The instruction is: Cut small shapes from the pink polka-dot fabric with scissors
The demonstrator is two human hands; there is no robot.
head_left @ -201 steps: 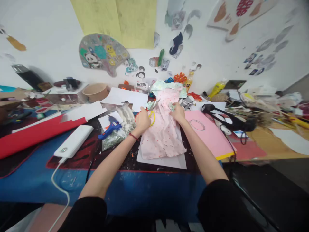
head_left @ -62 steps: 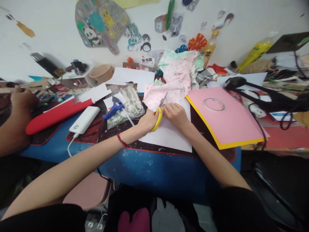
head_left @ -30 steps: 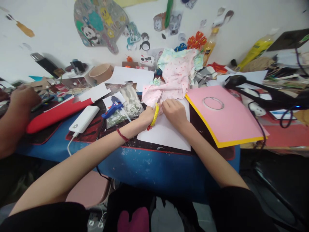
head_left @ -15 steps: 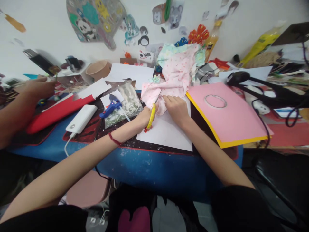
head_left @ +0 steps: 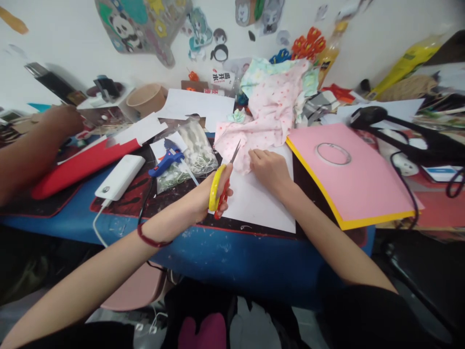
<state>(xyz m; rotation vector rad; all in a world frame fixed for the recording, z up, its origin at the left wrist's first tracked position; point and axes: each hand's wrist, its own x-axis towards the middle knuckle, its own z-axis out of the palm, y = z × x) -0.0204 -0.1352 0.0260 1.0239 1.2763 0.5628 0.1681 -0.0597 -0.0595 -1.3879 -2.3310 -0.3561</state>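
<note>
My left hand (head_left: 212,194) is closed round a pair of scissors (head_left: 217,186) with yellow and red handles. The blades point up and away, near the lower edge of a pink spotted cloth (head_left: 267,111). On the right side of that edge, my right hand (head_left: 269,167) has its fingers curled at the cloth, pinching it. A sheet of white paper (head_left: 265,208) lies under both the cloth and my right hand. Mint-green patterned fabric (head_left: 254,72) shows behind the pink cloth.
A blue glue gun (head_left: 169,161) and a plastic bag (head_left: 196,150) lie left, beside a white power bank (head_left: 120,178). Pink sheets (head_left: 348,194) bearing a ring (head_left: 333,153) and a black tool (head_left: 399,133) are right. Another person's hand (head_left: 61,123) is far left.
My left hand has drawn back toward me and left with the scissors, whose blades are now off the cloth. My right hand stays at the cloth. The view has shifted slightly.
</note>
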